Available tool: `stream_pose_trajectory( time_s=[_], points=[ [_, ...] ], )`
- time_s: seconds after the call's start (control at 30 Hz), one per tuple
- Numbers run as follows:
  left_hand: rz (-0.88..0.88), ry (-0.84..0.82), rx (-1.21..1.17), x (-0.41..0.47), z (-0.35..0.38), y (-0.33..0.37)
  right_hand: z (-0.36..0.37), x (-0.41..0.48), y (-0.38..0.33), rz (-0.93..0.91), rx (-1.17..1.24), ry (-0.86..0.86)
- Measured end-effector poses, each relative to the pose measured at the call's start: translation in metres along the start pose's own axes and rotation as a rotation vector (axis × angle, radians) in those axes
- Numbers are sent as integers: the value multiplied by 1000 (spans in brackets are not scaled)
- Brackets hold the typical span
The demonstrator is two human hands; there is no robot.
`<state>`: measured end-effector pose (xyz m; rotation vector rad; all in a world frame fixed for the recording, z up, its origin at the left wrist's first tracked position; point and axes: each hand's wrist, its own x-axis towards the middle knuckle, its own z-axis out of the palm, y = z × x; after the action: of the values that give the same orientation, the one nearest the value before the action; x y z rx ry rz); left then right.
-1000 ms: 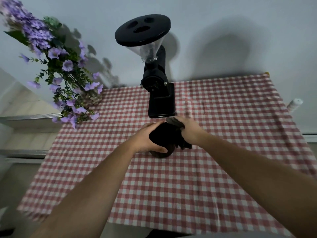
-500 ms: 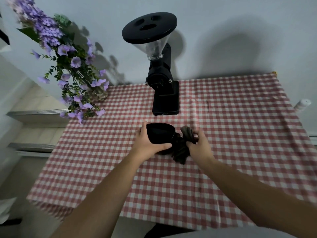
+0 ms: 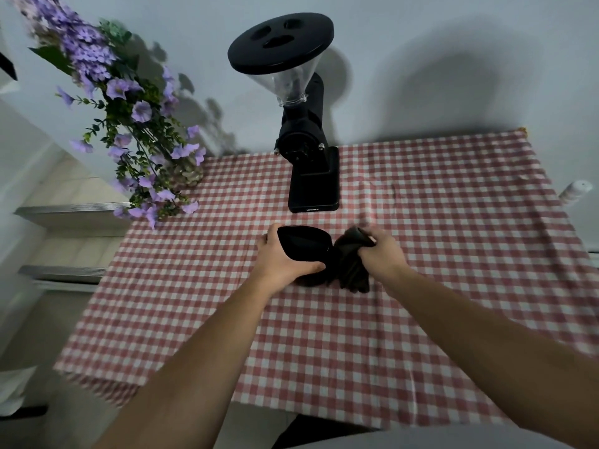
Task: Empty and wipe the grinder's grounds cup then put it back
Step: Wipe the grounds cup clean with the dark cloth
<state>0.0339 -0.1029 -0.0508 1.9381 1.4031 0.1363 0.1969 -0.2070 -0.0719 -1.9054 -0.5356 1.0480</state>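
Note:
The black grounds cup (image 3: 303, 246) is held just in front of the grinder, its mouth tilted up toward me. My left hand (image 3: 280, 259) wraps around its left side and front. My right hand (image 3: 381, 254) is closed on a dark crumpled cloth (image 3: 350, 265) that hangs against the cup's right side. The black coffee grinder (image 3: 311, 170) with its clear hopper and round black lid stands at the back of the table, and the spot at its base is bare.
A red-and-white checked tablecloth (image 3: 437, 286) covers the table. A glass vase of purple flowers (image 3: 136, 124) stands at the back left. A white bottle (image 3: 575, 192) sits past the table's right edge. Shelves (image 3: 71, 212) run along the left.
The cloth has come out of the cup: my right hand drew it to the cup's right side, leaving the cup's mouth uncovered. Both hands and cup sit slightly further from the grinder.

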Motion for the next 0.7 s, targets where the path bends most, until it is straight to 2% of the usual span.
stream_pose_trajectory(
  time_s=[0.13,0.27,0.37,0.43,0.57,0.7],
  points=[
    [8,-3,-1,1,0,-2,19,-2,4,-155,-110,21],
    [16,-26,-18,2,-2,-5,12,-4,15,-151,-339,-206],
    [0,-23,-19,3,-1,-3,-4,3,-1,-168,-163,-167],
    [-13,-25,-17,2,0,-2,3,-7,-6,-289,-159,-96],
    [-1,-43,-2,4,-2,-4,21,-37,28,-682,-559,79],
    [8,-52,-5,4,-2,-6,7,-28,48,-968,-861,48]
  ],
)
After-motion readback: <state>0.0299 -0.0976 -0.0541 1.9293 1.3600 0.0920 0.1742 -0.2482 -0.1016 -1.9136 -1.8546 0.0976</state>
